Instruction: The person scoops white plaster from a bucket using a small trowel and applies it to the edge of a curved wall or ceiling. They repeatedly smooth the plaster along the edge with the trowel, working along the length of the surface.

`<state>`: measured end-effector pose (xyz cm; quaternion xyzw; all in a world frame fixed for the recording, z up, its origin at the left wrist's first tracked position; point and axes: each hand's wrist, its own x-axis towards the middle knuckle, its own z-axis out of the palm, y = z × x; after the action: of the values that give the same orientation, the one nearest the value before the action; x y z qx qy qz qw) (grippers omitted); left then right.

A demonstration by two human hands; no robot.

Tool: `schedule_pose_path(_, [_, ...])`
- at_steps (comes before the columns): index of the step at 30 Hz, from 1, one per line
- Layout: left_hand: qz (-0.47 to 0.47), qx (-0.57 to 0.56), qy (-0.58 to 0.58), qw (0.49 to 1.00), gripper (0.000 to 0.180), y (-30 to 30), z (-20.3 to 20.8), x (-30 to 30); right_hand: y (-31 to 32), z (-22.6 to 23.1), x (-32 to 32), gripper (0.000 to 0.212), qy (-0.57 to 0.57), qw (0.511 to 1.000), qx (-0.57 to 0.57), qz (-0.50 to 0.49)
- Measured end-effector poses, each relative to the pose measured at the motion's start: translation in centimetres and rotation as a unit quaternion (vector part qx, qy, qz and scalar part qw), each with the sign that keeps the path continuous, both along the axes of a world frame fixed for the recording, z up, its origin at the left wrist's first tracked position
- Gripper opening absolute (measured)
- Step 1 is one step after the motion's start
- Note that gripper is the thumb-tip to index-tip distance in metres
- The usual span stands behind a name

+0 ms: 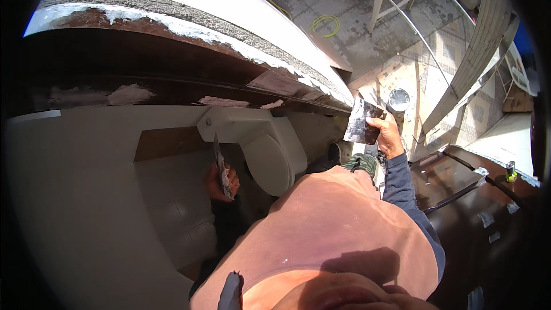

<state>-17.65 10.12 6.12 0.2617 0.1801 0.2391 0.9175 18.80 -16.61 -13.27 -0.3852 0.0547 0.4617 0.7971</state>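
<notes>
My right hand (388, 136), out in the sunlight, grips a broad flat metal filling blade (360, 120) smeared with white and dark residue. In the shade, my left hand (220, 183) is closed round a putty knife (218, 152), seen nearly edge-on and pointing up toward the frame. Above both hands runs a dark brown door frame (189, 74) with dull pinkish filler patches (275, 82). White filler (212, 34) lies roughly along its outer edge, beside a strip of rough grey mortar (143, 7). Neither blade touches the frame.
A toilet (270, 163) stands in the room below the frame. Outside are a round can (398, 100), a wooden ladder (468, 69) and a yellow-green hose (327, 26). On the right is a dark brown door (459, 218) with a lock (511, 171) and tape pieces.
</notes>
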Motion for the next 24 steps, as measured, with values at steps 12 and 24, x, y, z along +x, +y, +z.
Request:
schedule_pose_path(12, [0.071,-0.021,0.057,0.996,0.037,-1.7,1.3,1.7,4.6,6.9,-1.6,0.033,-0.189,0.936,0.122,0.27])
schedule_pose_path(24, [0.192,0.128,0.192,0.954,0.028,1.4,-0.6,2.7,3.3,9.6,1.5,0.038,-0.26,0.935,-0.005,0.239])
